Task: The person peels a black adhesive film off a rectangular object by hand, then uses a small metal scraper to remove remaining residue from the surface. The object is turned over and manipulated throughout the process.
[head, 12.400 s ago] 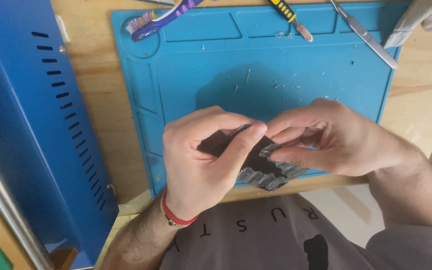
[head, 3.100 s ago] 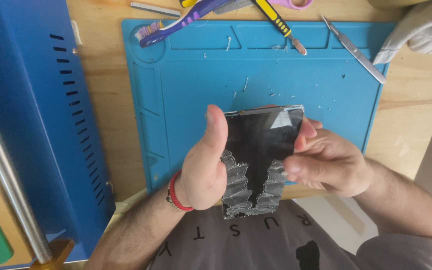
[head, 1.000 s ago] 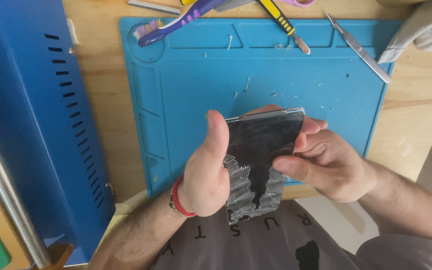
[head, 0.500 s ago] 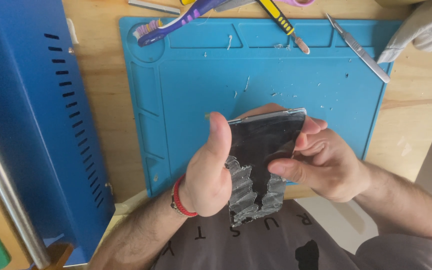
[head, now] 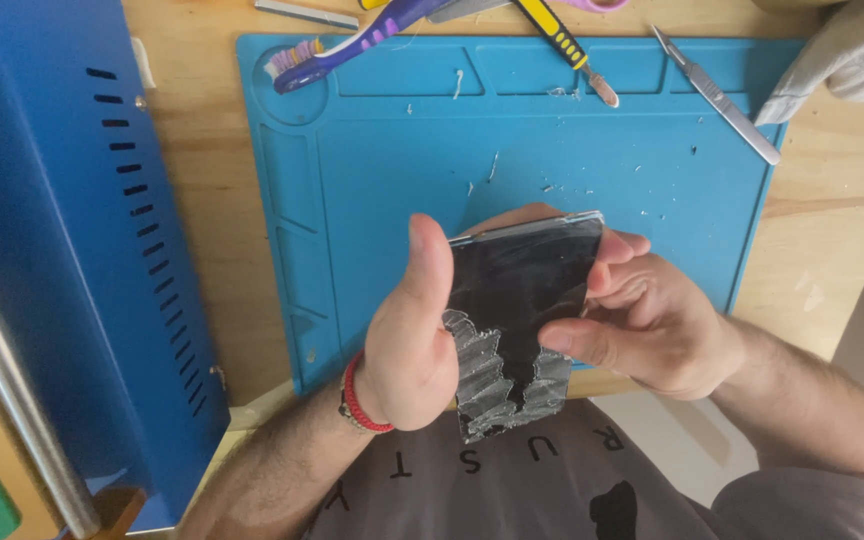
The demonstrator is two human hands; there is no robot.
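The left hand point(head: 407, 345) is raised in front of the torso, thumb extended upward and pressed flat along its side of the held panel, with the remaining fingers hidden behind it. A red band encircles the left wrist. The left forearm enters from the lower edge, angled up and to the right. The right hand point(head: 642, 325) grips from the opposite side, thumb lying across the front, fingertips curled at the upper edge. The right forearm enters from the lower right.
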